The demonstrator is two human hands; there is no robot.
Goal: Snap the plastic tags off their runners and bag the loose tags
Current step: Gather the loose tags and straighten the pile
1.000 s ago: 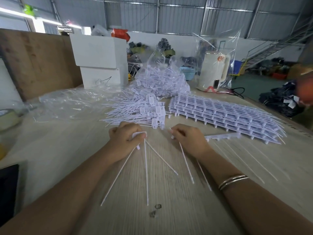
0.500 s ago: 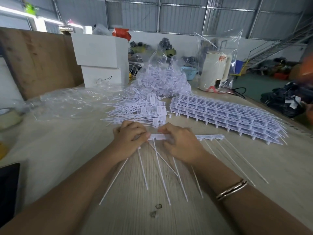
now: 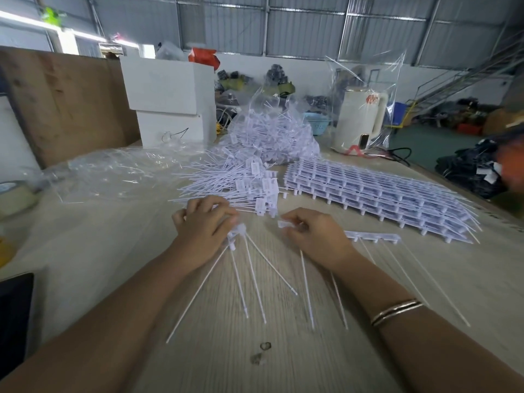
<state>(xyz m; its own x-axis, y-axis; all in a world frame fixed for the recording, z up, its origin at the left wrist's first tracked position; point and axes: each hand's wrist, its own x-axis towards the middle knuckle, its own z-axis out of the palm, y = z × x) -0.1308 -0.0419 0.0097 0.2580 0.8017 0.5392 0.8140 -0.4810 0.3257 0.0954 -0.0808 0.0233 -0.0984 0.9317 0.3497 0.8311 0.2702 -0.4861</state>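
Observation:
My left hand (image 3: 204, 228) grips the heads of several loose white tags (image 3: 249, 268), whose long thin tails fan out toward me over the table. My right hand (image 3: 314, 236) holds a runner strip (image 3: 371, 236) by its left end; a tag head pokes out at its fingertips and more tag tails trail from the strip. A pile of loose tags (image 3: 241, 182) lies just beyond my hands. A flat stack of runner sheets (image 3: 377, 194) lies to the right of it. Behind stands a clear bag full of tags (image 3: 272, 134).
Crumpled clear plastic bags (image 3: 113, 171) lie at the left. A white box (image 3: 170, 97) and a bagged white kettle (image 3: 360, 117) stand at the table's back. A tape roll (image 3: 14, 194) and a dark flat object (image 3: 14, 316) sit at the left edge.
Half a second ago both hands met over the runner strip. They have since pulled apart, the left carrying one more tag in its bunch, the right staying on the strip.

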